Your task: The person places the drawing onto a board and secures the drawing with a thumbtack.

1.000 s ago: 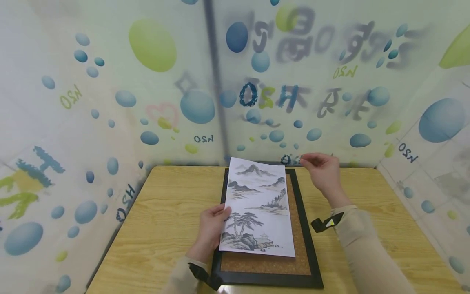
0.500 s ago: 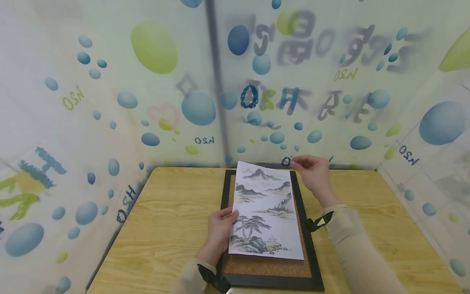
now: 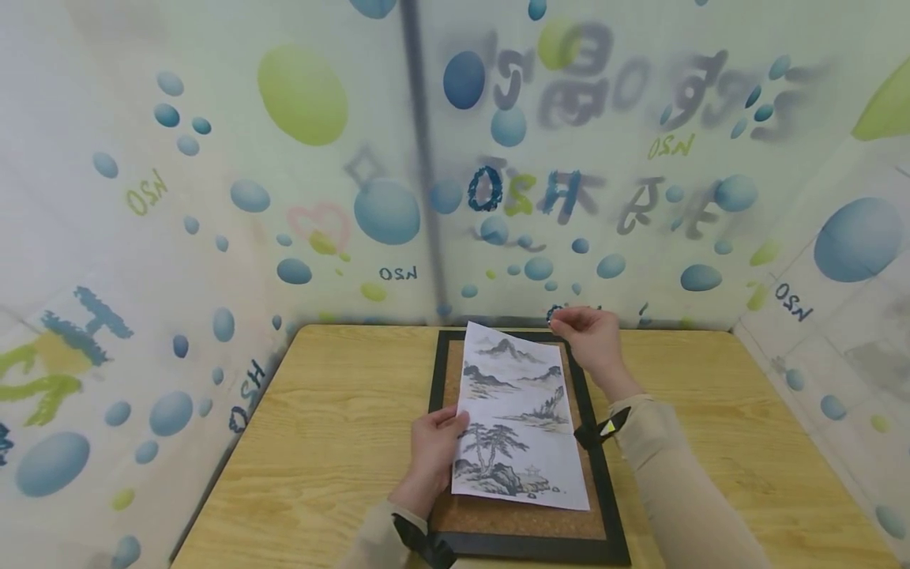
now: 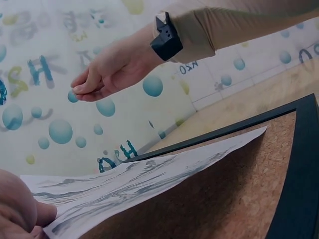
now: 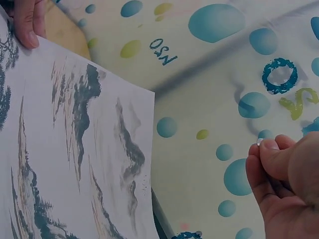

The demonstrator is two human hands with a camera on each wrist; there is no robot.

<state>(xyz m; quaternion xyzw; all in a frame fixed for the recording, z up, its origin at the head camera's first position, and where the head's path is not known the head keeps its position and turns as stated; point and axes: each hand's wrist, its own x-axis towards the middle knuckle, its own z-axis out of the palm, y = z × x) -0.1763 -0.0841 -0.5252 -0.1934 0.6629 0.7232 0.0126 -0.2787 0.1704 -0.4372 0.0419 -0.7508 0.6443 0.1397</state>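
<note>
We see the white landscape-painting sheet (image 3: 517,415) slid rightward over the black-framed cork board (image 3: 596,442) (right hand (image 3: 593,341) nearer its top corner).

Table (image 3: 334,427) set into a corner of walls (image 3: 284,197), back and left edges against them. Framed cork board (image 3: 522,518) flat on the table, centred left to right, running from near the back edge to near the front edge. Print (image 3: 519,419) lying on the board, slightly skewed, far end raised off the cork, near end short of the board's front rim. Left hand (image 3: 437,442) at the print's left edge, over the board's left rim, toward the front edge. Right hand (image 3: 590,340) above the board's back right corner, just right of the print's far end, clear of the sheet.
</note>
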